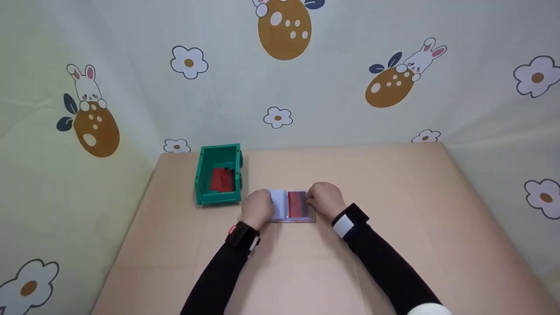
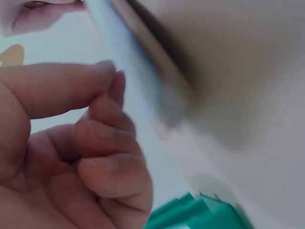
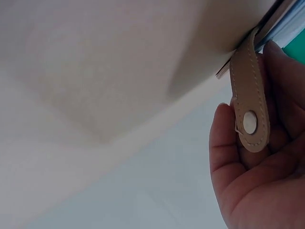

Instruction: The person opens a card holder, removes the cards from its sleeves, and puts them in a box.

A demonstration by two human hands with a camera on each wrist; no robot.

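Note:
A small card album (image 1: 278, 205) lies open on the table, its left page whitish. Behind the clear sleeve of the right page is a red and grey card (image 1: 297, 204). My left hand (image 1: 258, 208) pinches the album's left side between thumb and forefinger, the other fingers curled; the edge looks blurred in the left wrist view. At the opposite side, my right hand (image 1: 326, 199) holds the right edge with its thumb against the pages. A tan stitched strap (image 3: 250, 90) with a silver snap hangs from the album over the right hand's curled fingers.
Left of the album, towards the back, stands a green plastic bin (image 1: 218, 198). Several red and dark flat pieces (image 1: 223, 180) lie inside it. A tan cloth covers the table (image 1: 393, 183), and a patterned curtain (image 1: 328, 87) hangs behind and at both sides.

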